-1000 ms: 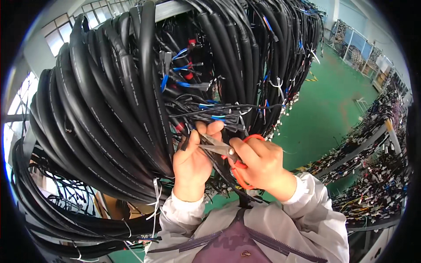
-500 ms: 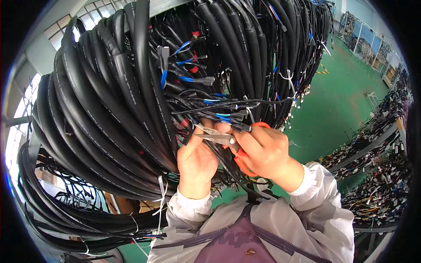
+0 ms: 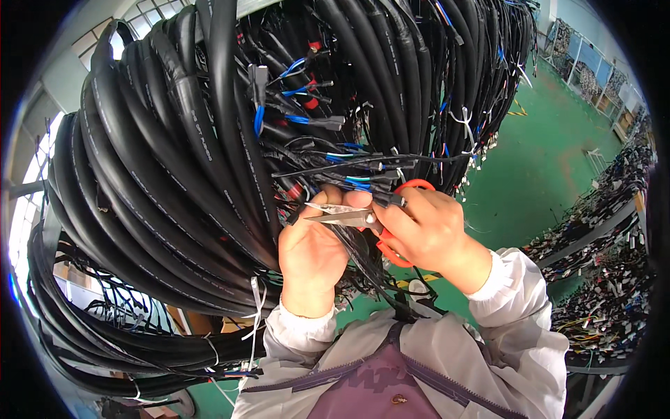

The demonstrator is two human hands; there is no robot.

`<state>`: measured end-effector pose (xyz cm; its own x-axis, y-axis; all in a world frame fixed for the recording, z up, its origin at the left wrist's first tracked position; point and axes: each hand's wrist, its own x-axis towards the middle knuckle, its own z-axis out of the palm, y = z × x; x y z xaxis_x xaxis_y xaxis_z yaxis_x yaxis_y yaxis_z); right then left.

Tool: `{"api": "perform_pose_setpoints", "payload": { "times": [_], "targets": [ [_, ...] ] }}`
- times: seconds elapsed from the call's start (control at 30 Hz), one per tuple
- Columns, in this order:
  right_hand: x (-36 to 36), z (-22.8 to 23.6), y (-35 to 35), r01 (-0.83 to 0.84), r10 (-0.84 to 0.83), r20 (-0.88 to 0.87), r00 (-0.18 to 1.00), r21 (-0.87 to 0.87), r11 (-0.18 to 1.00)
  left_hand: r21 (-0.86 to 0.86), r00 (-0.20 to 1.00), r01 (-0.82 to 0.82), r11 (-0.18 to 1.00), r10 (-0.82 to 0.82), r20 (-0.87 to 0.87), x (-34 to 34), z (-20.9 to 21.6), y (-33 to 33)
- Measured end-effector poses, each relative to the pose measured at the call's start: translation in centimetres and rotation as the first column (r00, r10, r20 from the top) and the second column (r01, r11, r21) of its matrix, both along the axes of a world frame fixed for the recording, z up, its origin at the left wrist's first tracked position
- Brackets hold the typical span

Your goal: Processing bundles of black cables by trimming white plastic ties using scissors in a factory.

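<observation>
My right hand [image 3: 427, 227] grips scissors [image 3: 370, 218] by their orange-red handles. The blades are apart and point left, lying in front of the fingers of my left hand [image 3: 310, 253]. With its palm turned up toward me, the left hand has its fingers curled round a thin black cable [image 3: 296, 214], whose dark end shows by the thumb; the rest of the grip is hidden behind the blades. Just above both hands, black connectors [image 3: 388, 200] with blue wires [image 3: 358, 183] stick out of the bundle. More thin black wires [image 3: 359, 255] hang between my wrists.
Thick black sleeved cables [image 3: 167, 160] hang in a large bundle on the left, with more cable bundles [image 3: 391, 70] behind. White ties [image 3: 255, 311] dangle below. A rack of harnesses with many small connectors [image 3: 607, 279] stands at right, beside the green floor [image 3: 544, 153].
My right hand and the scissors have shifted slightly, with the blades still apart. The left hand keeps nearly the same place and grip. The view has moved a little.
</observation>
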<state>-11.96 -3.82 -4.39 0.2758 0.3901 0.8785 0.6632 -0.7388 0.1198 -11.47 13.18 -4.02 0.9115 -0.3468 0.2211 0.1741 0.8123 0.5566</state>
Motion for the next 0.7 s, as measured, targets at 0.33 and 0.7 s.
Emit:
{"api": "perform_pose_setpoints", "payload": {
  "times": [0.33, 0.7],
  "targets": [
    [0.3, 0.0, -0.1, -0.010, 0.010, 0.007, 1.000, -0.008, 1.000, -0.089, 0.996, 0.092, 0.992, -0.092, 0.002, 0.0, 0.1, 0.1],
    [-0.7, 0.2, -0.1, -0.084, 0.104, -0.142, 0.984, 0.140, 0.987, -0.081, 0.992, 0.120, 0.989, -0.116, 0.057, -0.2, 0.3, 0.1]
  ]
}}
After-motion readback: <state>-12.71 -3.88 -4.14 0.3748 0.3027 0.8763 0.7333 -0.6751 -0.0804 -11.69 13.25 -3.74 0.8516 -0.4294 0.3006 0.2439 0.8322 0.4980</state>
